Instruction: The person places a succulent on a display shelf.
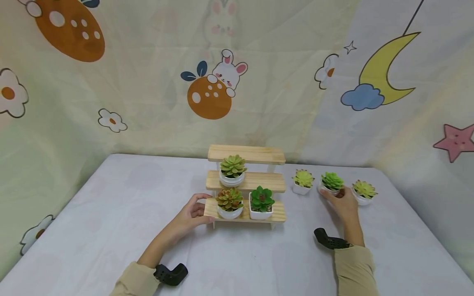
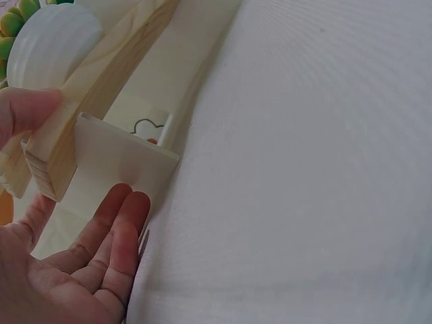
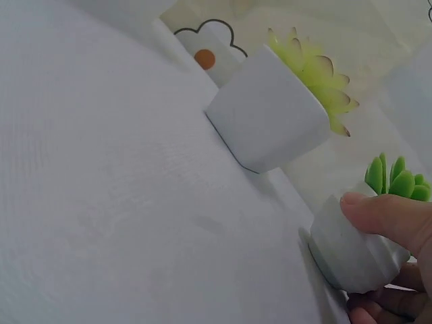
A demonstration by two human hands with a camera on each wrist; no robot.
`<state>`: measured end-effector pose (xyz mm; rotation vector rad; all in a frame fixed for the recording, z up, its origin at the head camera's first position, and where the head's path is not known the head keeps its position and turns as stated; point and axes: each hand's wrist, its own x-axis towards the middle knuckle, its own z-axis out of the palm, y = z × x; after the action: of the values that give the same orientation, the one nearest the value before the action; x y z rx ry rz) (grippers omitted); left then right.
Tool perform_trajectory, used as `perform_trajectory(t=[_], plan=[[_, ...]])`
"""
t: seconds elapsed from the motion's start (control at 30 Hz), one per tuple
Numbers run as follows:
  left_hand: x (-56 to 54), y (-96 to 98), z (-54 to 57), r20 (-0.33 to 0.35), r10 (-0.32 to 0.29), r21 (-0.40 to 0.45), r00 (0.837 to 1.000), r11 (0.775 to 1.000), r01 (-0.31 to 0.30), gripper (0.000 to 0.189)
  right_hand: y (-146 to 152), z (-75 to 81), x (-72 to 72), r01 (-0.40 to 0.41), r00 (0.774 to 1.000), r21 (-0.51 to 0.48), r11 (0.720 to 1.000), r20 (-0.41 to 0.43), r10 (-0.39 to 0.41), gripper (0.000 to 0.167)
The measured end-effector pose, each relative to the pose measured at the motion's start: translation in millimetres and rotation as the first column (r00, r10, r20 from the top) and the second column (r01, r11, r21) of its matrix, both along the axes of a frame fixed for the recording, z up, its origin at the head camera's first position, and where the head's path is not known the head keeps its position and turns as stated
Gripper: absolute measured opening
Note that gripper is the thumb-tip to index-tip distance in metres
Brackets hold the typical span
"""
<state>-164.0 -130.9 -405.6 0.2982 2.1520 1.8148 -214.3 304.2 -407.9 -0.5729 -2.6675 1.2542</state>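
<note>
At the left end of the three-step wooden plant stand (image 1: pixel 246 181), my left hand (image 1: pixel 194 210) holds the lowest plank (image 2: pixel 101 74) between thumb and index finger. The other fingers lie loosely curled near the stand's white leg (image 2: pixel 125 145). On the right, my right hand (image 1: pixel 342 201) grips the round white pot (image 3: pixel 354 243) of a bright green succulent (image 1: pixel 332 181), thumb on its near side. The pot's far side is hidden by the hand. Two succulents, red-green (image 1: pixel 229 199) and dark green (image 1: pixel 261 198), sit on the lowest plank; a pale green one (image 1: pixel 233 165) sits on the middle plank.
A yellow-green succulent (image 1: pixel 303 178) in a square white pot stands left of my right hand, and another yellow-tipped one (image 1: pixel 364 189) in a white pot stands just right of it. A white cloth (image 1: pixel 148 185) covers the table; a printed curtain (image 1: pixel 277 82) hangs behind.
</note>
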Motion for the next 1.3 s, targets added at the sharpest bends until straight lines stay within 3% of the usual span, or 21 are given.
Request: perform_trajectory(t=[0.2, 0.57, 0.97, 1.3], plan=[[-1.0, 0.2, -0.6, 0.003, 0.005, 0.000, 1.000, 1.000, -0.005, 0.063, -4, -1.8, -0.4, 0.065, 0.997, 0.034, 0.997, -0.047, -0.063, 0.070], [-2.0, 1.0, -0.8, -0.004, -0.004, -0.003, 1.000, 1.000, 0.004, 0.063, -4, 3.1, 2.0, 0.068, 0.997, 0.012, 0.998, -0.026, -0.067, 0.085], [-2.0, 0.8, -0.9, -0.003, 0.000, -0.002, 1.000, 1.000, 0.000, 0.063, -5, 23.4, 5.3, 0.036, 0.997, 0.016, 0.999, -0.072, -0.035, 0.089], [-3.3, 1.6, -3.0, -0.004, -0.006, -0.003, 1.000, 1.000, 0.006, 0.063, -16, 54.2, 10.8, -0.007, 0.994, 0.020, 1.000, -0.112, 0.009, 0.086]])
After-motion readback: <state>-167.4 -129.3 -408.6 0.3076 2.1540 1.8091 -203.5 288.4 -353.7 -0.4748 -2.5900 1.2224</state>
